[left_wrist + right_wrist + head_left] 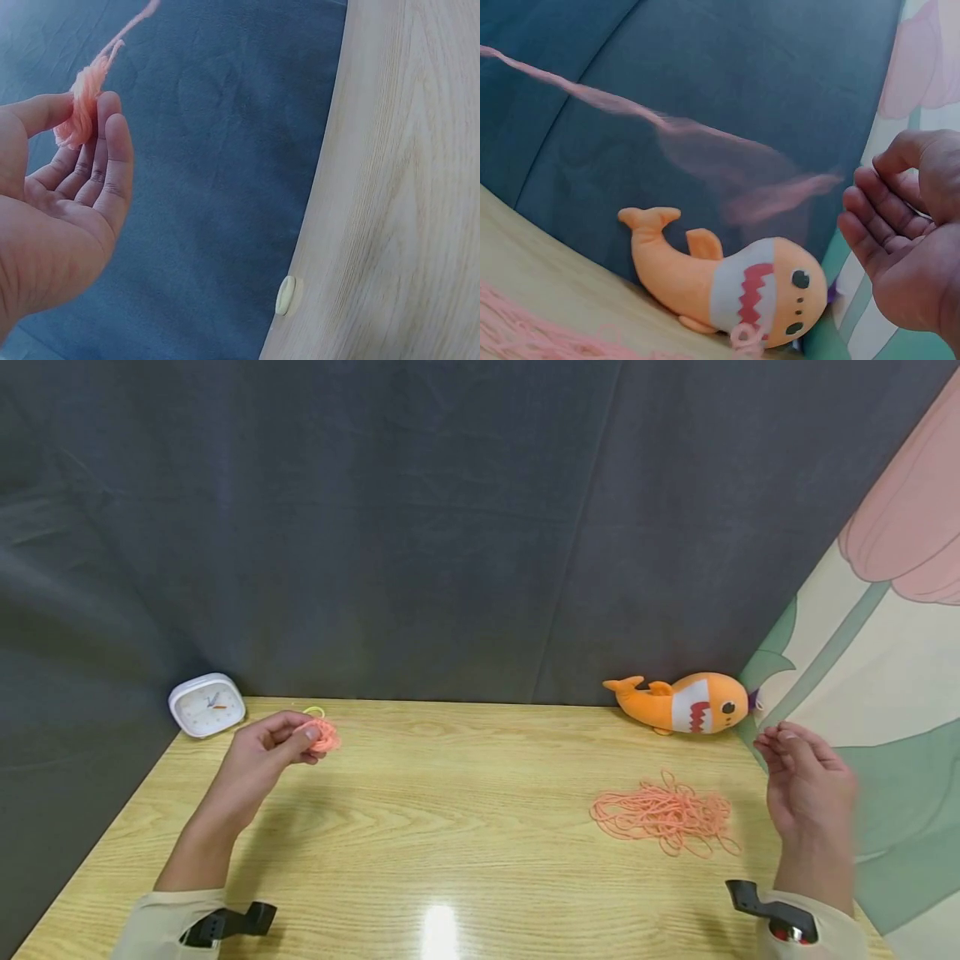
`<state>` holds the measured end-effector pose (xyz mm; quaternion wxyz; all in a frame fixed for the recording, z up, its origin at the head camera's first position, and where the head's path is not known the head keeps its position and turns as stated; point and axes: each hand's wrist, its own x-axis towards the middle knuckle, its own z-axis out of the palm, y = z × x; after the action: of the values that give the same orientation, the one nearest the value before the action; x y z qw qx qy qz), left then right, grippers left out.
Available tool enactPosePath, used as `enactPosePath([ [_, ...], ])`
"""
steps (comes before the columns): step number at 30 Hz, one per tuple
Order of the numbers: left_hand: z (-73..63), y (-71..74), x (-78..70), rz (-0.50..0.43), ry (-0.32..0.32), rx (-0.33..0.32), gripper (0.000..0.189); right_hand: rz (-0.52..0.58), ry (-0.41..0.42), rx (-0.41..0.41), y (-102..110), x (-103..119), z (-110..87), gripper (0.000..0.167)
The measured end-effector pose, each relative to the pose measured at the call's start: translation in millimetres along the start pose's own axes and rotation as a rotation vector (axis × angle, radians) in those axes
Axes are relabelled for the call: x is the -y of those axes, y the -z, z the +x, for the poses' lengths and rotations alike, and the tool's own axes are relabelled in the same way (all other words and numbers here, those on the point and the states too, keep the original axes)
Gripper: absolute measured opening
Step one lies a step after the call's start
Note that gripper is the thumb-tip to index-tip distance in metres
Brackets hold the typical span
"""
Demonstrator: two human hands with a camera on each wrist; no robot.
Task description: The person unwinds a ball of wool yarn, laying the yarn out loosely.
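My left hand (273,747) pinches a small wound bundle of coral yarn (82,105) between thumb and fingertips, above the left side of the table. From the bundle, a strand runs up and to the right in the left wrist view. Far to the right, my right hand (813,785) is raised with thumb and fingertips together. A blurred, wavy yarn strand (622,105) crosses the right wrist view and reaches right up to those fingertips. Between the hands, nearer the right one, a loose tangle of coral yarn (660,814) lies on the table.
An orange shark plush (701,702) lies at the back right. At the back left stands a white clock (210,706). A small yellow ring (285,295) sits by the table's back edge, near the left hand. Dark cloth (420,568) hangs behind the wooden table (450,802).
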<state>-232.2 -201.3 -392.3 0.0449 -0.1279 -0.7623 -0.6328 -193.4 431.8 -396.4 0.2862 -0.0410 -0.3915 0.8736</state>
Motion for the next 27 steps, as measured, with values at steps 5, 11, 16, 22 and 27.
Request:
enactPosePath([
  [5, -1.1, 0.4, 0.9, 0.001, 0.0, 0.005, 0.018, -0.009, -0.048, 0.02, -8, -7, -0.9, 0.013],
  [11, -2.0, -0.2, 1.0, 0.023, 0.004, 0.012, 0.02, -0.092, -0.045, 0.142, -42, -25, -12.3, 0.014],
  [16, -1.4, -1.7, -0.2, 0.03, -0.008, 0.006, 0.023, -0.16, -0.027, 0.299, -74, -52, -25.2, 0.014],
  [22, -0.3, -3.8, -0.2, 0.036, -0.003, 0.003, 0.022, -0.251, -0.04, 0.427, -108, -89, -43.8, 0.011],
  [27, 0.2, -3.8, -0.1, 0.035, -0.014, 0.004, 0.023, -0.365, -0.077, 0.498, -136, -122, -64.7, 0.01],
])
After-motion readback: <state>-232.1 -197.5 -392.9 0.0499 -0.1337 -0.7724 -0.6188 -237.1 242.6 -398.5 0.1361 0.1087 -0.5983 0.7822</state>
